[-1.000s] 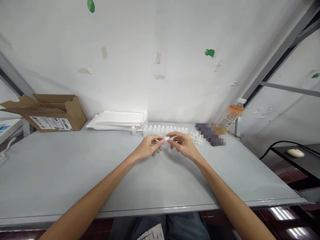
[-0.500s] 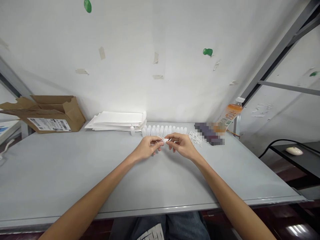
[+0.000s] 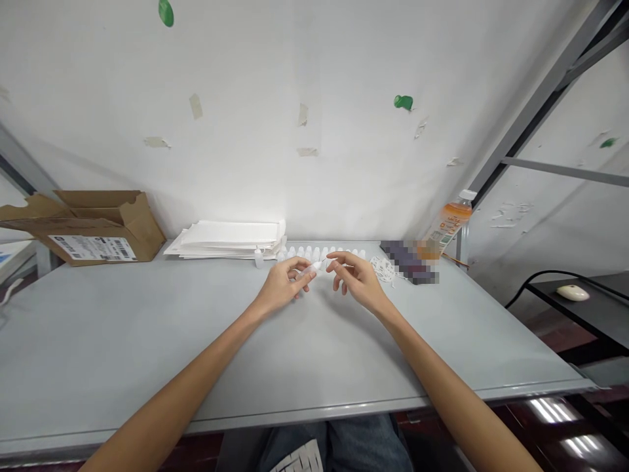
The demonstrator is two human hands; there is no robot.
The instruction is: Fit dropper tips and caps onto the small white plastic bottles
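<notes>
The cardboard box [image 3: 142, 226] at the left of the frame bore a white label [image 3: 93, 248] with printed lines and barcodes, all too small to read. On the bottle of orange drink [image 3: 448, 223], leaning at the right, orange lettering showed, but no word or brand could be made out. Near the centre of the frame, the left hand [image 3: 282, 285] pinched a small white bottle [image 3: 308, 270] between thumb and fingers, its narrow tip tilted up toward the right. The right hand [image 3: 360, 280] arched opposite, palm inward, index finger and thumb bent close to that tip; whether they gripped anything I cannot tell. Both forearms reached in from the lower corners over the grey table [image 3: 246, 380]. Just behind the hands stood a row of similar bottles [image 3: 299, 252], partly hidden by the fingers.
</notes>
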